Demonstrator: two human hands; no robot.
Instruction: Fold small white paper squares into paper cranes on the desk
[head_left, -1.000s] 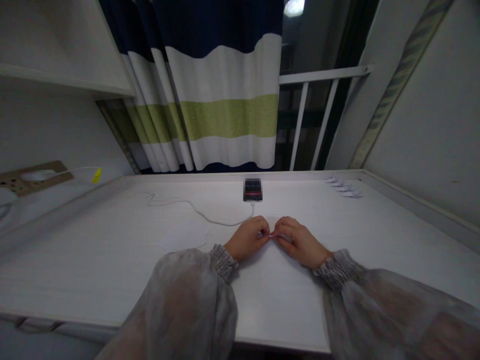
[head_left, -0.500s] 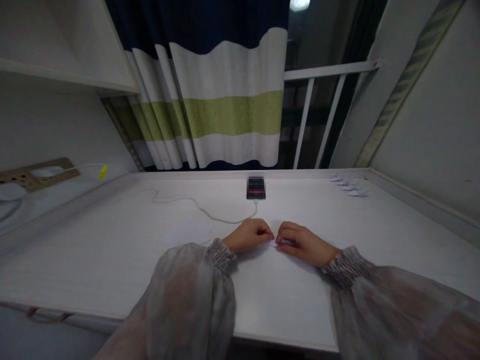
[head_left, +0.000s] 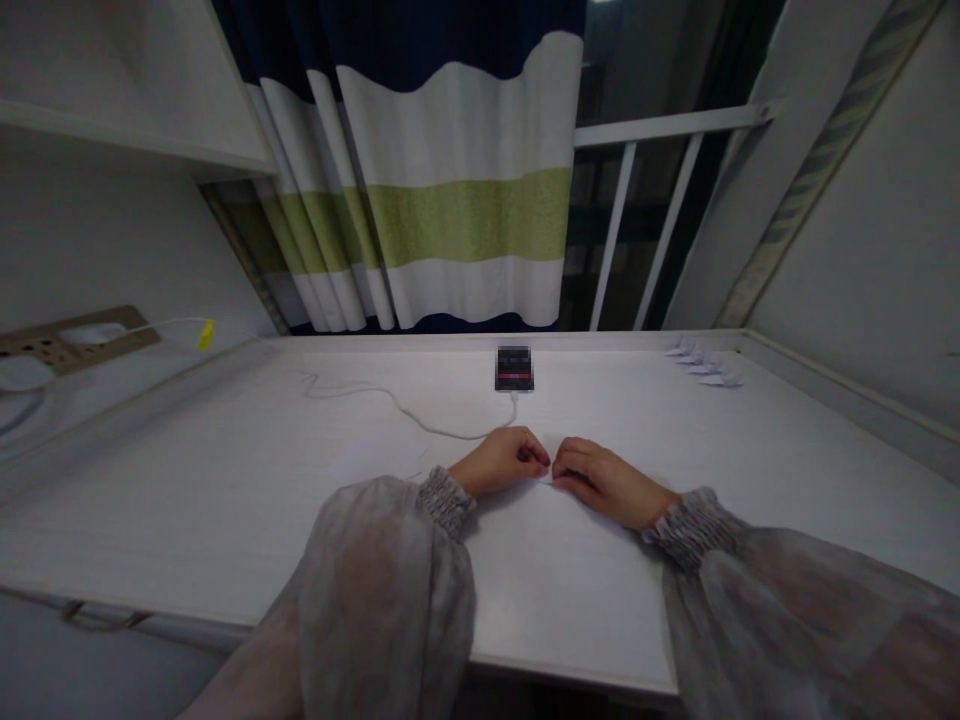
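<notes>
Between my fingertips, at the middle of the white desk (head_left: 570, 600), is a small piece of white paper (head_left: 545, 478), mostly hidden by the hands. My left hand (head_left: 504, 462) is closed in a pinch at its left side. From the right, my right hand (head_left: 604, 480) pinches the same paper, thumb below and fingers curled over. The fingertips of the two hands are nearly touching. Against the desk's far right corner sit several folded white paper pieces (head_left: 705, 365) in a slanted row.
A phone (head_left: 514, 370) lies beyond my hands, with a white cable (head_left: 420, 424) running left from it. White paper sheets (head_left: 379, 450) lie left of my left hand. A power strip (head_left: 82, 340) is on the left wall. A curtain (head_left: 465, 220) hangs behind the desk.
The view has tilted slightly down. My right fingers have closed in a little around the paper; my left hand stays pinched at almost the same place.
</notes>
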